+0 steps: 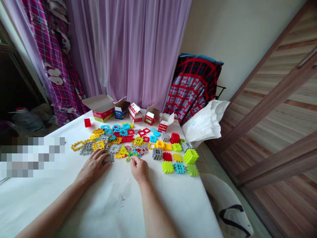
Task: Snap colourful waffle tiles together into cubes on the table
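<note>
Left hand (95,165) open on grey tiles (110,156), right hand (139,168) pinching green tile (128,158) at its 11 o'clock, so I'd line slots up squarely.

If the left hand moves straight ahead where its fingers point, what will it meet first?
Most likely the grey piece lying just before the fingertips of the left hand. It may already touch it; depth is unclear.

Five open boxes (151,116) — two hands (92,167) — dozens of tiles (128,138).
</note>
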Tool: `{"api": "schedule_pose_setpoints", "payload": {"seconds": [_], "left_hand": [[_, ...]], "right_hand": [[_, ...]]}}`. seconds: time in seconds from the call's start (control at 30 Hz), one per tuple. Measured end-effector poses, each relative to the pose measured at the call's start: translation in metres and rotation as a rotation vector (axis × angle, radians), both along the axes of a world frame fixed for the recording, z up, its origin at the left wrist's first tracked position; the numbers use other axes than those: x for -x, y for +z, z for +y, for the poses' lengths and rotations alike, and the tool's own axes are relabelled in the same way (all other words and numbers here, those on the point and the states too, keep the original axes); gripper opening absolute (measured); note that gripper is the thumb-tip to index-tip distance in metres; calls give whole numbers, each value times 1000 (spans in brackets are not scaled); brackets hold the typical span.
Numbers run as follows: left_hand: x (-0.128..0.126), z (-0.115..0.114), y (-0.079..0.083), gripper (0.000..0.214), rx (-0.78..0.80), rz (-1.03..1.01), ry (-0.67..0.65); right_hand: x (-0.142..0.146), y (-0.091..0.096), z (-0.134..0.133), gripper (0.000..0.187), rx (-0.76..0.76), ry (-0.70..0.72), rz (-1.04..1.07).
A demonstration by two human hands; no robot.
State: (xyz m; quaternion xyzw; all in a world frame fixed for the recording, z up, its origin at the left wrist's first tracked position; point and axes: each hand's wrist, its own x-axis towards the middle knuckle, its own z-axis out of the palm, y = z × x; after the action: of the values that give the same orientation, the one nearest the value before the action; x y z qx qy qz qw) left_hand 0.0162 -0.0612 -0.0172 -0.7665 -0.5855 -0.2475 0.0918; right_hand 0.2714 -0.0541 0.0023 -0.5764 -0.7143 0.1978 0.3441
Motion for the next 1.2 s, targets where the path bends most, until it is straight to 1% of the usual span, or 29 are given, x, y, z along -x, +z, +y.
{"api": "schedule_pose_setpoints", "payload": {"seconds": [0.2, 0.4, 0.7, 0.8, 0.9, 1.03, 1.2], "left_hand": [[-6, -3, 7, 56, 49, 6, 25], [-9, -6, 7, 64, 106, 29, 110], [-7, -4, 6, 60, 107, -7, 67], [-9, -5, 6, 60, 116, -15, 50], [-12, -10, 10, 58, 149, -16, 48], [-15, -18, 17, 55, 192, -11, 47], [-15, -23, 20, 46, 167, -17, 22]], "right_hand": [[-1, -5, 2, 27, -39, 13, 73], [-2, -5, 1, 28, 3, 20, 40], [-3, 4, -4, 28, 39, 21, -64], [-3, 4, -4, 29, 35, 17, -87], [-3, 1, -5, 29, 18, 23, -72], [-4, -8, -5, 31, -27, 42, 0], [-5, -17, -4, 32, -68, 44, 1]]}}
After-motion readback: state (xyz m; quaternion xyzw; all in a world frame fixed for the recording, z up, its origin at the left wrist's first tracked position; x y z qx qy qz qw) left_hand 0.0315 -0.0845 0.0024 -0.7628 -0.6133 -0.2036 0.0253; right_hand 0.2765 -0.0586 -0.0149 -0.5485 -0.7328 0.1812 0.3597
